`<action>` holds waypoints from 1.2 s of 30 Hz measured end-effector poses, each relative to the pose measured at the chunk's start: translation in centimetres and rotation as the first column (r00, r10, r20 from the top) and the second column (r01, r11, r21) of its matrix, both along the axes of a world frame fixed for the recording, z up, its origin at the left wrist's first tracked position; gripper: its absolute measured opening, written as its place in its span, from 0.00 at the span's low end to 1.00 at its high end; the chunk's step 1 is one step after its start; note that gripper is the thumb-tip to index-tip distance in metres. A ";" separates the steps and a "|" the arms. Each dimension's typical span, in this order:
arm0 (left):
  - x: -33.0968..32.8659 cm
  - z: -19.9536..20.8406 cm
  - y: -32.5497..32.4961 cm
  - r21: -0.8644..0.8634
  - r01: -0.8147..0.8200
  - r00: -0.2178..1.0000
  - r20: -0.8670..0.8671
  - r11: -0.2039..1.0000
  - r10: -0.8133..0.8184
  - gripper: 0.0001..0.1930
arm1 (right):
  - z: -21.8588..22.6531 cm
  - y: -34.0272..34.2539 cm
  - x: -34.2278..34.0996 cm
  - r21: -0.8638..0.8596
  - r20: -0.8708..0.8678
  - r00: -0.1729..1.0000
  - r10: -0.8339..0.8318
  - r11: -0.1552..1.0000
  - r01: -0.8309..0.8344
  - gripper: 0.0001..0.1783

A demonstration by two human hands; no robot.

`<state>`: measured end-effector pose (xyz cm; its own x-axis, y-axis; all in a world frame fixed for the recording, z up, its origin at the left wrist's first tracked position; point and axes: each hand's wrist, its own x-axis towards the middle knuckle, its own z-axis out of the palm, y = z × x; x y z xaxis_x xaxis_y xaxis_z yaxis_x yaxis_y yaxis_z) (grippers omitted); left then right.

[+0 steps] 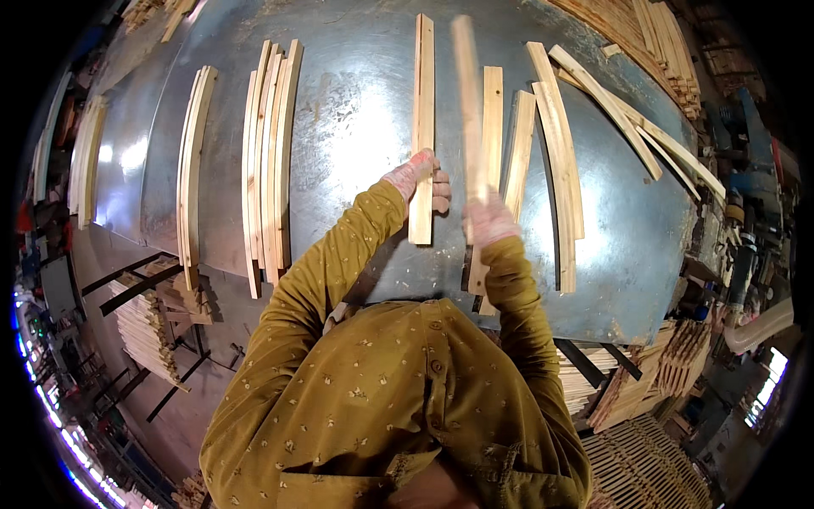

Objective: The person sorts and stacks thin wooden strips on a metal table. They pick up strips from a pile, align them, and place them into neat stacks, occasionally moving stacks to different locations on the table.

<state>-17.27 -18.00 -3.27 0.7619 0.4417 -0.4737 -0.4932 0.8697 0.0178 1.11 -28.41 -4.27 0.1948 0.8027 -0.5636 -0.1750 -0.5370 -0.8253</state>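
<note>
My left hand (417, 175) is closed round the lower half of a wooden strip (423, 93), thumb on one side and fingers on the other. This strip points away from me over the metal table and seems to have a second layer along its left edge. Smeared by motion, my right hand (492, 220) grips the near end of another wooden strip (467, 93), which is blurred too. Just right of that lie a pale strip (493, 110) and a shorter strip (520, 144). Whether the held strips touch the table cannot be told.
On the metal table (348, 102), a bundle of strips (271, 153) and a smaller bundle (195, 161) lie to the left. Paired strips (560, 170) and crossed loose strips (610, 110) lie right. Stacked wood (670, 59) stands far right; more stacks (144, 327) sit below the table's edge.
</note>
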 end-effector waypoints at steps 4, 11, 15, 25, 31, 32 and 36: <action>1.3 3.0 -2.5 0.182 0.250 0.611 -0.791 0.951 -0.009 0.29 | 0.5 -2.4 -2.3 0.144 0.529 0.803 0.276 0.903 -0.405 0.27; -6.1 -0.4 -4.1 0.201 0.030 0.675 -0.726 0.979 0.128 0.31 | 3.4 -3.3 0.5 0.149 -0.287 0.925 0.248 0.966 -0.213 0.28; -13.2 2.9 -3.4 0.061 0.544 -0.057 -0.992 0.837 0.109 0.25 | 7.0 0.3 6.9 -0.174 0.362 0.820 0.443 0.897 -0.407 0.23; -14.2 1.9 -6.0 0.026 0.870 -0.297 -0.768 0.492 0.567 0.28 | 15.6 16.7 8.6 -0.680 0.732 -0.587 0.345 0.318 -0.661 0.15; -7.9 4.9 -5.5 -0.299 0.928 -0.365 -0.843 0.221 0.394 0.41 | 5.4 21.2 1.3 -0.225 0.972 -0.221 0.086 0.625 -0.748 0.22; -7.4 4.4 -5.8 -0.363 0.911 -0.411 -0.836 0.195 0.365 0.41 | 4.5 20.4 1.1 -0.011 0.987 -0.115 -0.113 0.662 -0.749 0.25; -8.8 3.1 -6.3 -0.329 0.891 -0.417 -0.865 0.313 0.279 0.33 | 5.6 11.2 0.8 0.129 0.956 0.293 -0.013 0.916 -0.380 0.44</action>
<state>-26.04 -24.29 -0.19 -0.0088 0.7809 -0.6246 0.9840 0.1179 0.1335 1.93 -17.16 1.35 0.2466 0.9587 0.1415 0.8766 -0.1584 -0.4544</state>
